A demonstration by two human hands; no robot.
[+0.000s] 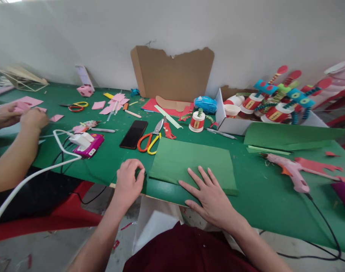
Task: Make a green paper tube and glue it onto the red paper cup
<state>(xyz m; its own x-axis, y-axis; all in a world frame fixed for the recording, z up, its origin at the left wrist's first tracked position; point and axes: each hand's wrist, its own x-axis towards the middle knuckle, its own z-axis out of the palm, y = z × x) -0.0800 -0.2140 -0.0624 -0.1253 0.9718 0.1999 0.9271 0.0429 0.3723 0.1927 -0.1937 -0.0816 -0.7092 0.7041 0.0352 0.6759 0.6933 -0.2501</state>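
A sheet of green paper [195, 158] lies flat at the front edge of the green table. My right hand [205, 192] rests on its lower part with the fingers spread. Left of the paper, my left hand [130, 179] is curled at the table edge, thumb and fingertips close together; whether anything small is between them is hidden. Scissors [151, 140] with red and yellow handles and a black phone [133, 134] lie just behind, near the paper's left corner. A paper cup figure [197, 121] with green spring arms stands behind the paper.
At the right are a pink glue gun [293, 172], folded green paper [291, 136] and a white box [234, 125] of cup figures. A power strip [90, 146] with a white cable lies left. Another person's hands [33, 119] hold pink paper at far left.
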